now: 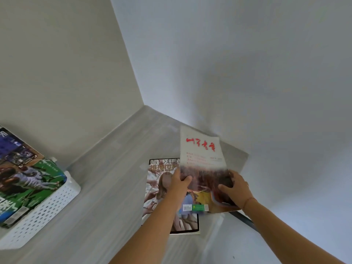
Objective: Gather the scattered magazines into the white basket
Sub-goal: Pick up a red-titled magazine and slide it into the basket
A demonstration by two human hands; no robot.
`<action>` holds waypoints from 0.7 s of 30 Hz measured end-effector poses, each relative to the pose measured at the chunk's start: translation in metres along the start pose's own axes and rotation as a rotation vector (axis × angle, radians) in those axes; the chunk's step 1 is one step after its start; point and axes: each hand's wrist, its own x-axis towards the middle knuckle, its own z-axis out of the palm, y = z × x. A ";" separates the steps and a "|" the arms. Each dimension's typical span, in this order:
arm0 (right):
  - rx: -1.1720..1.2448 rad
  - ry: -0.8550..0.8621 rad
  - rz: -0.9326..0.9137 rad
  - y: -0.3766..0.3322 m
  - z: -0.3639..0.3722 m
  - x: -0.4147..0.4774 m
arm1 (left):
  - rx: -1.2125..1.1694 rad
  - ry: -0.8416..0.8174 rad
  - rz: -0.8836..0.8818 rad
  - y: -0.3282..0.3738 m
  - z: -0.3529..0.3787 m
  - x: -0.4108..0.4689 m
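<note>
grey table (106,191): white basket (47,208), magazine (162,197) flat.

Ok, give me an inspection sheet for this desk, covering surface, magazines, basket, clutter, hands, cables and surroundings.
Surface: pale grey desk in a wall corner.
Job's things: white magazine lifted in both hands; another magazine flat beneath it; white basket at left, with a green magazine and more on top.
Clutter: nothing seen.
Hands: left hand and right hand grip the white magazine's lower edge.
Cables: nothing seen.
Surroundings: plain walls; dark bar past the desk edge.
</note>
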 end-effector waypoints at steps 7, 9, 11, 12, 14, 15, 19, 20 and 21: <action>0.592 -0.236 0.004 -0.043 -0.005 0.019 | 0.027 -0.093 0.254 0.038 -0.061 -0.017; 0.653 -0.292 -0.026 -0.061 -0.002 0.020 | -0.034 -0.047 0.289 0.046 -0.087 -0.023; 0.679 -0.300 -0.057 -0.084 0.007 0.019 | -0.106 0.037 0.297 0.047 -0.118 -0.030; 0.675 -0.303 -0.077 -0.099 0.014 0.017 | -0.117 0.085 0.298 0.047 -0.136 -0.033; 0.622 -0.320 -0.160 -0.132 0.029 0.012 | -0.094 0.167 0.275 0.044 -0.173 -0.040; 0.584 -0.326 -0.215 -0.151 0.038 0.010 | -0.072 0.204 0.258 0.042 -0.193 -0.045; 0.457 -0.394 -0.438 -0.232 0.082 -0.007 | -0.066 0.404 0.276 0.028 -0.275 -0.069; 0.424 -0.418 -0.491 -0.253 0.095 -0.011 | -0.049 0.473 0.283 0.025 -0.295 -0.077; 0.387 -0.441 -0.550 -0.274 0.109 -0.016 | -0.013 0.545 0.284 0.022 -0.315 -0.085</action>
